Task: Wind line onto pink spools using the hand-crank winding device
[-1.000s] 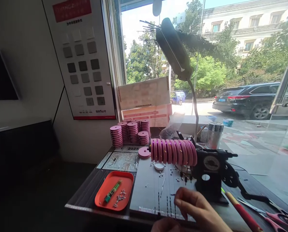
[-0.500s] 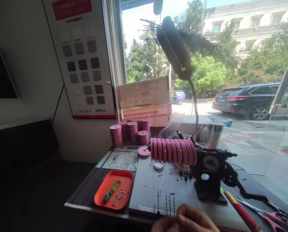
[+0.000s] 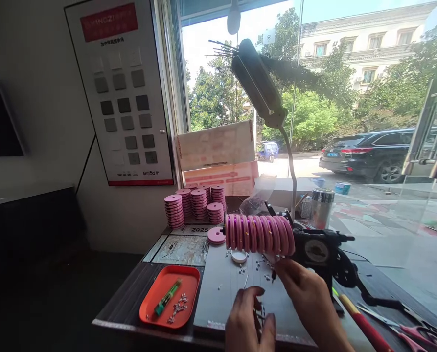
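A row of pink spools (image 3: 260, 233) sits on the shaft of a black hand-cranked winder (image 3: 315, 252). Thin lines run from the spools down over a pale board (image 3: 213, 298). My left hand (image 3: 245, 318) is low over the board, its thumb and curled fingers apart around small dark pieces on the lines. My right hand (image 3: 306, 288) reaches up under the right-hand spools with fingertips pinched; whatever is between them is too small to make out. Small metal bits and a white round lid (image 3: 239, 256) lie on the board beyond my hands.
On the left is an orange tray (image 3: 143, 305) with a green tube (image 3: 168, 296) and small metal parts. Stacks of pink spools (image 3: 198, 204) stand behind. Scissors (image 3: 405, 332) and a red-handled tool (image 3: 365, 322) lie right. A lamp (image 3: 258, 83) rises before the window.
My hands were together at the board's front edge. They have separated: the right has moved up to beneath the spools, while the left has risen slightly over the board and its fingers have spread.
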`<state>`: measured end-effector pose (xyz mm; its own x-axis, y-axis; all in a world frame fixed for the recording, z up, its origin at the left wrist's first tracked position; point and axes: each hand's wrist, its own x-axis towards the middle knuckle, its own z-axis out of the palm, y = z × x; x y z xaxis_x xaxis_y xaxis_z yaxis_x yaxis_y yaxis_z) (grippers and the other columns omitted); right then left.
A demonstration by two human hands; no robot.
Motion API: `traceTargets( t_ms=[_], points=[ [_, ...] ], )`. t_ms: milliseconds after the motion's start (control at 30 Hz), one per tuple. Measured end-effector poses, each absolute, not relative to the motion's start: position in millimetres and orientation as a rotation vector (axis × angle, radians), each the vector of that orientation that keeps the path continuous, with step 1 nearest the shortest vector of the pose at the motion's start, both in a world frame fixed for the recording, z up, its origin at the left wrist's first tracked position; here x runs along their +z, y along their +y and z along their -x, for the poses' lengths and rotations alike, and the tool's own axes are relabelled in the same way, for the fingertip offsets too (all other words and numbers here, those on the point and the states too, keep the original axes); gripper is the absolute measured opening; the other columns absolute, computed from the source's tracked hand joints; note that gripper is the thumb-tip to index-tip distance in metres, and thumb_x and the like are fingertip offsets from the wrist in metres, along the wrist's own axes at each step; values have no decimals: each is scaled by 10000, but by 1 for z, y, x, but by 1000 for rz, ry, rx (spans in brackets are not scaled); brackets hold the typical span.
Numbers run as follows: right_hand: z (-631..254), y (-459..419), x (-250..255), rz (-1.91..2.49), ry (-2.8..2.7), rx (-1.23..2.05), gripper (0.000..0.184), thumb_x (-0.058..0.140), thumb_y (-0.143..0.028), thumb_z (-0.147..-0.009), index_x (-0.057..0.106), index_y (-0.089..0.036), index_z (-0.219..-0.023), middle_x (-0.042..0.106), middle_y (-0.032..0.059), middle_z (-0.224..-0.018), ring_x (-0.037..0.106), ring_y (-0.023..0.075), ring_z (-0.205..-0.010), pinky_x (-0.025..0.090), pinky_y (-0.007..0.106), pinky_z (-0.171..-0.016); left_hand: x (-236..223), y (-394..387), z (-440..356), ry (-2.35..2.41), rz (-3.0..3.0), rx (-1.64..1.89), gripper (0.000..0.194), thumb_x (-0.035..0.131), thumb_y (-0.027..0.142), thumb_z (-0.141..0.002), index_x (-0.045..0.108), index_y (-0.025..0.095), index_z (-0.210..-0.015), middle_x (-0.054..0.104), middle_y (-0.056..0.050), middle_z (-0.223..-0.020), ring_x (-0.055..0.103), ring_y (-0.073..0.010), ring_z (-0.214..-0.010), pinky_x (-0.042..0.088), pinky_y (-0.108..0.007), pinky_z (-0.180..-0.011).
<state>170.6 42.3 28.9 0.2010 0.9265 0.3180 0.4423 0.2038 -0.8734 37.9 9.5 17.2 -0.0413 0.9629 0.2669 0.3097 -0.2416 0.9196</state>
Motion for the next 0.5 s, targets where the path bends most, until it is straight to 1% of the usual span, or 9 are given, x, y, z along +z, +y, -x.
traceTargets(
  t_ms=[67, 133, 200, 233, 300, 367, 433, 500],
  points=[
    [-176, 37, 36, 1239, -1363, 805, 307, 539, -494, -682, 573, -190, -660, 537, 15, -581, 466, 193, -596, 339, 279, -566, 37, 14, -47, 1348, -1669, 1308, 207, 564, 198, -664, 631, 155, -855, 577, -53, -757, 477, -170, -637, 318, -248, -613],
    [-183, 33, 44, 1103, -1313, 991, 318, 610, -503, -629, 577, -186, -623, 485, -15, -548, 397, 138, -518, 304, 250, -499, 49, 20, -57, 1232, -1631, 1220, 237, 528, 281, -724, 633, 148, -890, 577, -64, -786, 470, -178, -683, 324, -256, -637],
    [-186, 31, 48, 1052, -1267, 1099, 341, 649, -509, -596, 575, -176, -587, 456, -25, -543, 326, 102, -476, 244, 233, -442, 51, 25, -65, 1037, -1509, 1156, 295, 509, 360, -745, 631, 133, -888, 575, -61, -777, 458, -174, -702, 331, -258, -657],
    [-186, 30, 48, 1048, -1239, 1148, 350, 663, -507, -587, 572, -168, -576, 448, -26, -545, 312, 94, -475, 225, 226, -431, 48, 27, -67, 958, -1434, 1149, 322, 513, 402, -739, 634, 127, -854, 566, -50, -739, 448, -167, -695, 333, -255, -658],
    [-183, 30, 44, 1013, -1172, 1265, 350, 682, -492, -585, 569, -161, -597, 429, -32, -531, 316, 88, -481, 223, 214, -435, 36, 28, -67, 881, -1288, 1167, 378, 549, 488, -690, 627, 122, -740, 522, -18, -643, 420, -142, -654, 327, -242, -641],
    [-177, 31, 37, 916, -1110, 1389, 327, 674, -469, -625, 574, -160, -657, 394, -49, -483, 317, 80, -466, 234, 202, -443, 22, 26, -63, 816, -1166, 1154, 418, 583, 544, -633, 588, 126, -618, 482, 4, -574, 406, -117, -604, 321, -230, -618],
    [-170, 32, 31, 794, -1068, 1481, 317, 659, -450, -663, 568, -147, -667, 385, -58, -450, 285, 57, -426, 209, 185, -420, 10, 21, -56, 708, -1026, 1073, 418, 613, 546, -606, 546, 134, -580, 491, 9, -533, 430, -102, -551, 325, -224, -585],
    [-165, 33, 27, 723, -1012, 1545, 314, 664, -425, -672, 539, -138, -651, 451, -44, -469, 256, 29, -382, 160, 171, -381, 3, 14, -49, 619, -896, 960, 404, 620, 533, -613, 533, 138, -601, 523, 1, -499, 466, -101, -486, 328, -221, -527]
  ],
)
